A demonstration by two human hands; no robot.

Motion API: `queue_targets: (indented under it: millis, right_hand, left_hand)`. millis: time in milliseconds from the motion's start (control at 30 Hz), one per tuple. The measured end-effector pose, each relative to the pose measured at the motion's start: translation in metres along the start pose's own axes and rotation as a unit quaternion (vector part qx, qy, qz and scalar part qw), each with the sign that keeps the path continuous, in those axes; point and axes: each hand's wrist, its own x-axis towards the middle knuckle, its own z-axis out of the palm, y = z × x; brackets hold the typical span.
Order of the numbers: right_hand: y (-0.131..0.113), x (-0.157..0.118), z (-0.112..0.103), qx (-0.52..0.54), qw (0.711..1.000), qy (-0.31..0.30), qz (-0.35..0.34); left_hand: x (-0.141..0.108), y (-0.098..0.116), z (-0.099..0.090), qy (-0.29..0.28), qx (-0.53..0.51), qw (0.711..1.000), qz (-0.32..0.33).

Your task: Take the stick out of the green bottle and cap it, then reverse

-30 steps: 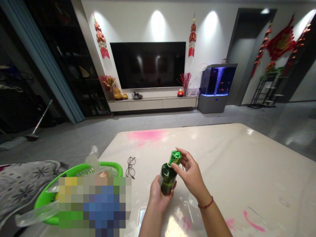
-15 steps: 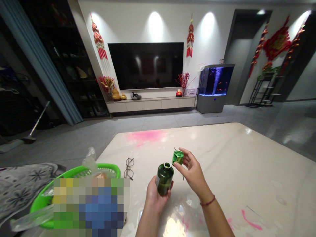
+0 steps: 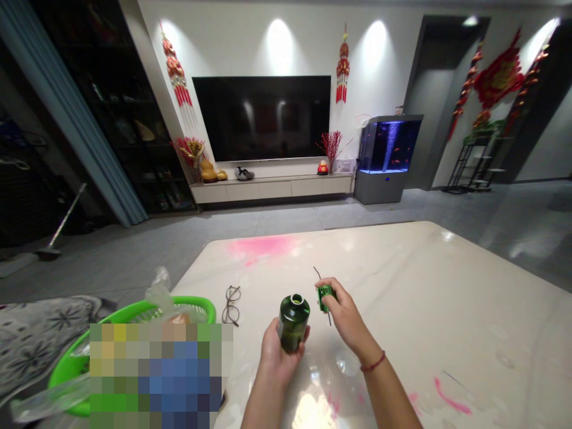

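My left hand (image 3: 277, 360) grips a dark green glass bottle (image 3: 294, 323) upright around its lower body, and the bottle's pale, open mouth faces up. A little to the right, my right hand (image 3: 347, 316) pinches a shiny green cap (image 3: 326, 298) between fingers and thumb. A thin dark tube (image 3: 317, 274) runs through the cap, sticking out above and below it. The cap is apart from the bottle. Both hands are above a cream marble tabletop (image 3: 402, 280).
Wire-rimmed glasses (image 3: 231, 305) lie on the table left of the bottle. Further left sit a bright green basket (image 3: 179, 304) with a plastic bag (image 3: 159, 289), and patterned grey fabric (image 3: 44, 333). A pixelated patch hides part of the basket. Pink stains mark the table.
The green cap was on the bottle's neck and now is off, held to the bottle's right in my right hand. The bottle now stands upright with its mouth showing.
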Motion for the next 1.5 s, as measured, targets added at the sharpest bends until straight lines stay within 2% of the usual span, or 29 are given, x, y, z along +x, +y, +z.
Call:
queue_targets:
  millis: [133,333,767,1100,1500]
  right_hand:
    - [-0.004,-0.002,0.003,-0.018,0.999,-0.026,0.031]
    - [-0.007,-0.003,0.006,-0.063,0.997,-0.026,-0.031]
    - [-0.009,-0.005,0.006,-0.124,0.985,-0.065,-0.099]
    - [-0.005,-0.004,0.004,-0.117,0.987,-0.064,-0.090]
    - [0.018,0.000,0.011,-0.151,0.985,-0.039,-0.072]
  left_hand:
    - [0.002,0.000,-0.002,-0.009,0.005,1.000,0.003]
    - [0.004,0.000,-0.004,-0.016,0.010,1.000,0.006]
    - [0.012,-0.004,-0.005,0.017,0.073,0.997,0.035]
    - [0.022,-0.002,-0.007,0.032,0.093,0.992,0.077]
    - [0.027,0.002,-0.013,0.015,0.094,0.992,0.088]
